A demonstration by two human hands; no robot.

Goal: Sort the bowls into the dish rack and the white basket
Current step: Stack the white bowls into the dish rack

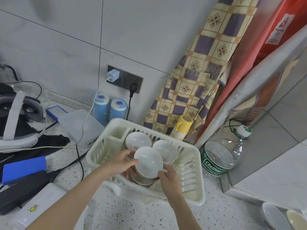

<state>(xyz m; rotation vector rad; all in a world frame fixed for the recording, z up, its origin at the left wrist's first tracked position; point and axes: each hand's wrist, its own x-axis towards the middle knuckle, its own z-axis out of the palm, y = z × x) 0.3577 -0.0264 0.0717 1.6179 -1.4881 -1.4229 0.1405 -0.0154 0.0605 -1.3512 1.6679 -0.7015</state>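
A speckled tabletop (132, 216) fills the lower half of the frame, and a white slatted dish rack (191, 168) is set on it just below the middle. Inside the rack, white bowls are gathered toward its left and centre: one stack (137, 141) at the back beside a tall cutlery cup (117, 135), another stack (166, 151) to its right, and a third (142, 180) at the front. Above this front stack a single white bowl (148, 161) is held tilted, its hollow turned toward the camera.

The bowl is gripped from both sides. The left hand (119, 163) is closed on its left rim, thumb on the upper edge and the fingers (131, 171) curled beneath; the right hand (169, 178) is pinched on the lower right rim. Neither hand holds anything else.

The bowl appears to be glazed ceramic: stiff, fairly light, smooth and likely slippery, and apt to chip if it is knocked against the stacks beneath. A hold at opposite points of the rim, with fingers under the foot, is judged safest, and it should be lowered squarely so that it nests.

Two more bowls (272, 214) are seen at the lower right corner. No white basket apart from the rack can be told.
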